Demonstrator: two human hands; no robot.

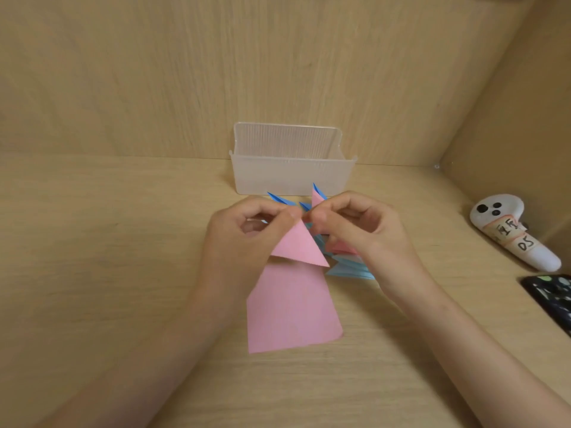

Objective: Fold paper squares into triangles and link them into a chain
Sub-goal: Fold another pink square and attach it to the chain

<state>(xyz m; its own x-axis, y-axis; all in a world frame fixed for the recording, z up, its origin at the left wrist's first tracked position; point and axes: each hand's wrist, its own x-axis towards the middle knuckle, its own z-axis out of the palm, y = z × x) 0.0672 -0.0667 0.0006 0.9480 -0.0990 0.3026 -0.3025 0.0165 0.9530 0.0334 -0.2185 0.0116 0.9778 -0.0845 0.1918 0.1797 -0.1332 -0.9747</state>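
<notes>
A pink paper sheet [290, 307] is held above the wooden desk, its top corner folded down into a triangular flap [299, 247]. My left hand [247, 236] and my right hand [361, 227] pinch the folded top edge together at the middle, thumbs nearly touching. Behind and below the hands lies a heap of folded blue triangles [349, 267] with a pink piece among them, partly hidden by my right hand. Blue tips [282, 199] stick out beyond my fingers.
A clear plastic box [292, 177] stands against the back wall just behind the hands. At the right lie a white controller with a handwritten label [509, 230] and a dark phone [553, 298] at the edge. Wooden walls close in at the back and right.
</notes>
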